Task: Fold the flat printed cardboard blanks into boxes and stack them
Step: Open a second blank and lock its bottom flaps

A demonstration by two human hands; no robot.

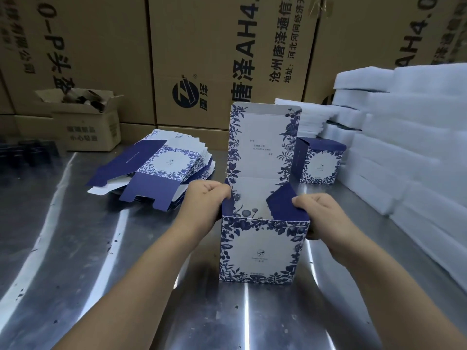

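A blue-and-white floral printed box (pixel 261 248) stands upright on the metal table (pixel 101 248), its lid flap raised at the back. My left hand (pixel 204 200) grips the box's left wall, thumb curled over the left side flap. My right hand (pixel 321 213) grips the right wall, thumb pressing the dark blue right flap inward. A pile of flat printed blanks (pixel 161 168) lies fanned out at the back left. One closed finished box (pixel 319 160) stands behind the open box, to its right.
Stacks of white foam sheets (pixel 404 137) fill the right side and back right. Large brown shipping cartons (pixel 202 59) form a wall behind the table. A small open carton (pixel 86 120) sits at the back left, with dark items beside it.
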